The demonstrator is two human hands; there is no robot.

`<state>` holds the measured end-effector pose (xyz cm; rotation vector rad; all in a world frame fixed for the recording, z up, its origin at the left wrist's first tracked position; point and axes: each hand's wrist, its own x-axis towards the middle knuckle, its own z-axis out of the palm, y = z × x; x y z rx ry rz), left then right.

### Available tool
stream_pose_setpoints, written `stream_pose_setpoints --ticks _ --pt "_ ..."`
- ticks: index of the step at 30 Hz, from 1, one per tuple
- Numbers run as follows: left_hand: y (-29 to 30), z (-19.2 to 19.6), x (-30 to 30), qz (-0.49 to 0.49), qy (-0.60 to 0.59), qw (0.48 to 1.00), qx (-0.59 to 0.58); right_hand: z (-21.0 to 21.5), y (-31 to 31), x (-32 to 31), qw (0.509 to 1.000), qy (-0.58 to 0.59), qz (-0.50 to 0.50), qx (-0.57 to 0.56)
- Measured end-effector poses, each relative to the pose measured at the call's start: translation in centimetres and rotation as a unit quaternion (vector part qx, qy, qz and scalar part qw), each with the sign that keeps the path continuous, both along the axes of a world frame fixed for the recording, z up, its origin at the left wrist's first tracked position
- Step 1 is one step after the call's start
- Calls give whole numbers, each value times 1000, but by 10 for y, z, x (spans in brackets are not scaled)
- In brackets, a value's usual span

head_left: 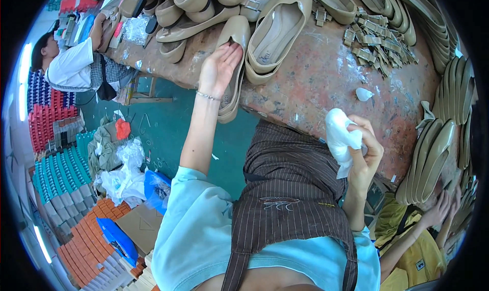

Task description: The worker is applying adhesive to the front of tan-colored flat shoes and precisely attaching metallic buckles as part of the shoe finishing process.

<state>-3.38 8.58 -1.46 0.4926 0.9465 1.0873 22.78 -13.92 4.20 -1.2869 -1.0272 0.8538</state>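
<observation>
My left hand (221, 69) is palm up, fingers stretched out and resting at the opening of a beige flat shoe (238, 30). This shoe lies at the near table edge, with its heel end jutting past it. Nothing shows gripped in that hand. My right hand (368, 151) is closed around a white wadded cloth (337, 130), held up over the front edge of the table, with a loose end hanging below. Just right of the left hand, two beige shoes (277, 33) sit one inside the other. Beyond the right hand lies a small white pointed piece (363, 94).
The stained worktable (316, 77) carries a pile of beige bow trims (379, 41) and more shoes along its far side. Stacked shoes (428, 161) line the right. One co-worker (76, 69) is at far left, another (415, 240) at lower right. Colored stacks (97, 240) stand left.
</observation>
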Motion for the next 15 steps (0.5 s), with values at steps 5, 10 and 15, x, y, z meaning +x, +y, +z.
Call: stream_pose_setpoints --ticks 5,10,15 --pt "22 -25 -15 -62 -248 966 31 9 0 -12 999 -18 16 21" --pt "-7 29 -21 -11 -234 954 186 6 6 -9 998 -19 -30 44" --pt "-47 71 -9 -41 -287 933 212 36 48 -19 959 -218 -67 170"
